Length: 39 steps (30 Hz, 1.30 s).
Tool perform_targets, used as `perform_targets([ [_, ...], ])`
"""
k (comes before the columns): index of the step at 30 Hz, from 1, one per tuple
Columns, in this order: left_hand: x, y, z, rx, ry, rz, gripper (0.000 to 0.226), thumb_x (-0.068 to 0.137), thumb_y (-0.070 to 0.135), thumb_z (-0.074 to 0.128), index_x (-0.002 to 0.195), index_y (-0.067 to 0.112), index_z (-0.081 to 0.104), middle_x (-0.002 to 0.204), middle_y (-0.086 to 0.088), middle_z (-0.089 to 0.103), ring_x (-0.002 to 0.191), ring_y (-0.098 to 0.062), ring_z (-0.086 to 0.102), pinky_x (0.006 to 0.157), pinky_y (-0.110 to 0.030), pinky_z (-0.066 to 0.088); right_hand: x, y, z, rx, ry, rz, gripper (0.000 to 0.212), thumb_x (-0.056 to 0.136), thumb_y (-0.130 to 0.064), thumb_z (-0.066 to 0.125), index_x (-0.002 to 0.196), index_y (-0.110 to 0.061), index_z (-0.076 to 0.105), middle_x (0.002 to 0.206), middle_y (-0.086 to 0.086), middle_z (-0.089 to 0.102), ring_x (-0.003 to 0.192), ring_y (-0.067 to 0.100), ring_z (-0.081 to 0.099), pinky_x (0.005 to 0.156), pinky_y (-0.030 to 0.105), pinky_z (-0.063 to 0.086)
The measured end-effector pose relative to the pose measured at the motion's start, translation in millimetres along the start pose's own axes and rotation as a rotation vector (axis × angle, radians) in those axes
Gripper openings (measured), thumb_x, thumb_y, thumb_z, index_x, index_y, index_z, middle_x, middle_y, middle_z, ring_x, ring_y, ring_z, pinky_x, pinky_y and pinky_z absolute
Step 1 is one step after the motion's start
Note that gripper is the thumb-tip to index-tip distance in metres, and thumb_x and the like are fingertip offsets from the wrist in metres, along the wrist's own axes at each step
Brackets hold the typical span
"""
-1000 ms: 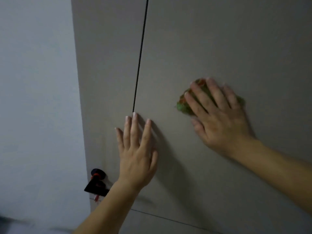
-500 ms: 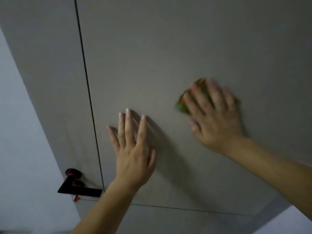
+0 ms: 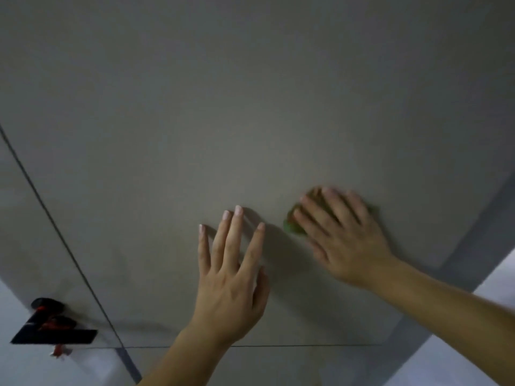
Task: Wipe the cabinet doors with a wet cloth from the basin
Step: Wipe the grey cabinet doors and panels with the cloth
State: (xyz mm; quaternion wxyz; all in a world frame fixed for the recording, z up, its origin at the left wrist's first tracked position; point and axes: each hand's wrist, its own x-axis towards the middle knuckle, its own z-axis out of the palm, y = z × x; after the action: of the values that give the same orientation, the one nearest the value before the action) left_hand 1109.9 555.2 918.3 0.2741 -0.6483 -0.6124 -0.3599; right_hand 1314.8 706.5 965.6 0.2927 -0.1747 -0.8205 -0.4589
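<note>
- a broad, flat grey-beige cabinet door (image 3: 250, 107) is filling most of the view, and it is taking up more of it than half a second ago, with the dark seam (image 3: 55, 232) at its left edge now lying further left.
- a narrower grey-beige neighbouring door (image 3: 19, 218) is showing only as a strip left of that seam.
- the right hand (image 3: 345, 240) is lying flat on the broad door, fingers straight and spread, pressing on the cloth beneath them; it is blurred.
- the left hand (image 3: 231, 280) is resting palm-down on the same door, fingers straight and slightly fanned, holding nothing.
- a black lever handle with red parts (image 3: 53, 332) is sitting at the lower left, lower in the view than before.
- a crumpled green cloth (image 3: 292, 227) is peeking out from under the right fingers, against the door, and is now lying nearer the left hand's fingertips than half a second ago.
</note>
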Motion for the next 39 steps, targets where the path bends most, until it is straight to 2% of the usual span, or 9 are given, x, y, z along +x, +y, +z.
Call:
perform_targets([
  [3, -1.4, 21.6, 14.8, 0.033, -0.011, 0.013, 0.067, 0.090, 0.026, 0.059, 0.153, 0.012, 0.040, 0.166, -0.024, 0.019, 0.156, -0.040, 0.013, 0.117, -0.074, 0.017, -46.2, 14.2, 7.8, -0.035, -0.038, -0.065, 0.071, 0.102, -0.042, 0.042, 0.163, -0.018, 0.015, 0.172, 0.001, 0.007, 0.156, 0.031, 0.009, 0.128, 0.049, 0.005],
  [9, -5.0, 52.3, 45.4, 0.088, 0.004, 0.074, 0.062, 0.094, 0.028, 0.053, 0.152, 0.015, 0.039, 0.166, -0.024, 0.020, 0.156, -0.039, 0.016, 0.115, -0.075, 0.017, -34.9, 65.7, -6.4, 0.057, 0.109, 0.328, 0.069, 0.105, -0.045, 0.031, 0.162, -0.013, 0.009, 0.171, 0.010, 0.008, 0.156, 0.037, 0.002, 0.126, 0.056, -0.002],
  [12, -6.8, 56.9, 61.0, 0.120, 0.036, 0.118, 0.060, 0.094, 0.028, 0.052, 0.152, 0.016, 0.041, 0.166, -0.023, 0.021, 0.156, -0.039, 0.017, 0.115, -0.075, 0.019, -69.8, 32.0, 11.4, 0.063, 0.068, 0.223, 0.072, 0.104, -0.047, 0.031, 0.162, -0.009, 0.011, 0.171, 0.014, 0.002, 0.157, 0.039, -0.002, 0.126, 0.056, -0.001],
  [15, -9.9, 49.3, 75.8, 0.165, 0.091, 0.143, 0.057, 0.096, 0.029, 0.050, 0.151, 0.015, 0.042, 0.166, -0.022, 0.022, 0.156, -0.038, 0.018, 0.115, -0.074, 0.020, -115.8, -5.5, 37.0, 0.000, 0.019, 0.093, 0.077, 0.100, -0.046, 0.041, 0.161, -0.005, 0.017, 0.170, 0.015, 0.009, 0.157, 0.039, 0.004, 0.127, 0.053, 0.004],
  [20, -9.0, 39.1, 94.2, 0.187, 0.216, 0.188, 0.058, 0.095, 0.030, 0.052, 0.151, 0.015, 0.045, 0.166, -0.019, 0.023, 0.156, -0.037, 0.018, 0.117, -0.072, 0.019, -116.2, -36.2, 52.8, -0.046, 0.154, 0.237, 0.077, 0.097, -0.046, 0.042, 0.154, 0.005, 0.031, 0.164, 0.027, 0.022, 0.152, 0.049, 0.018, 0.126, 0.057, 0.011],
  [26, -4.8, 34.9, 105.4, 0.212, 0.305, 0.202, 0.057, 0.099, 0.038, 0.045, 0.153, 0.018, 0.046, 0.168, -0.014, 0.022, 0.158, -0.031, 0.011, 0.120, -0.069, 0.015, -120.6, -49.3, 62.1, 0.078, 0.242, 0.150, 0.083, 0.089, -0.045, 0.050, 0.155, 0.000, 0.028, 0.166, 0.021, 0.024, 0.154, 0.041, 0.019, 0.125, 0.053, 0.014],
  [31, -29.0, 26.4, 129.7, 0.318, 0.361, 0.189, 0.058, 0.100, 0.043, 0.038, 0.153, 0.020, 0.045, 0.167, -0.014, 0.024, 0.157, -0.034, 0.011, 0.121, -0.068, 0.011, -132.8, -51.4, 66.2, 0.059, 0.242, 0.109, 0.067, 0.098, -0.040, 0.043, 0.152, -0.001, 0.039, 0.169, 0.016, 0.016, 0.157, 0.036, 0.010, 0.126, 0.052, 0.012],
  [36, -42.2, 23.2, 138.8, 0.317, 0.368, 0.125, 0.061, 0.100, 0.050, 0.031, 0.156, 0.026, 0.038, 0.168, -0.007, 0.026, 0.157, -0.031, 0.013, 0.122, -0.065, 0.009, -129.6, -49.3, 70.8, -0.113, 0.159, 0.036, 0.070, 0.103, -0.050, 0.031, 0.159, -0.008, 0.027, 0.169, 0.011, 0.016, 0.157, 0.033, 0.010, 0.125, 0.051, 0.011],
  [39, -24.5, 22.3, 121.0, 0.322, 0.406, 0.095, 0.061, 0.099, 0.050, 0.029, 0.155, 0.026, 0.040, 0.165, -0.008, 0.032, 0.156, -0.031, 0.019, 0.123, -0.062, 0.013, -64.9, -2.4, 33.8, -0.079, 0.201, 0.221, 0.076, 0.096, -0.055, 0.023, 0.161, -0.015, 0.025, 0.170, 0.005, 0.017, 0.157, 0.029, 0.011, 0.124, 0.045, 0.002],
])
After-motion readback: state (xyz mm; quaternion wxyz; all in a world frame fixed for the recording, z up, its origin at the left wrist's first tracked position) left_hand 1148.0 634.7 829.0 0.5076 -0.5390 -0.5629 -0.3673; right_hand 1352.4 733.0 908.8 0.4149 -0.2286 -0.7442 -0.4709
